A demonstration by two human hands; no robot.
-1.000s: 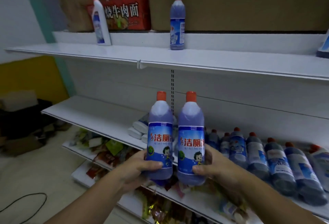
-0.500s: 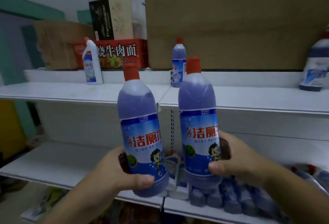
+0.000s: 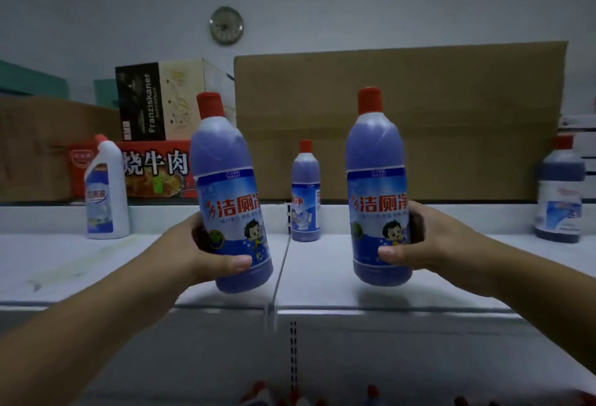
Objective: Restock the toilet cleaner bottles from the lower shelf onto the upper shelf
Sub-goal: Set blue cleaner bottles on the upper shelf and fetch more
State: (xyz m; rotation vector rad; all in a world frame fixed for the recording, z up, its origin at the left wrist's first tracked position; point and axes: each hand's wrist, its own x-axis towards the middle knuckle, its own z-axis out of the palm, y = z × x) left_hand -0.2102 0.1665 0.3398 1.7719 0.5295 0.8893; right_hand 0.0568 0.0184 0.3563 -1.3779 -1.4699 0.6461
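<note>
- The left hand (image 3: 206,257) is wrapped round the lower body of the left bottle (image 3: 230,199), a purple plastic toilet cleaner bottle with a red cap and blue label, thumb across its front.
- The right hand (image 3: 429,244) grips the matching right bottle (image 3: 377,199) the same way.
- Both bottles hang over the front of the white metal upper shelf (image 3: 96,263), bases close above it, not yet set down.
- The right bottle's long axis is near upright. The left bottle tilts, cap leaning left, so it likely needs righting before it lands.
- A third purple bottle (image 3: 305,199) stands farther back between them. Bare shelf lies just below each base, both hands equally near.
- Blurred red caps (image 3: 371,392) show at the bottom edge.
</note>
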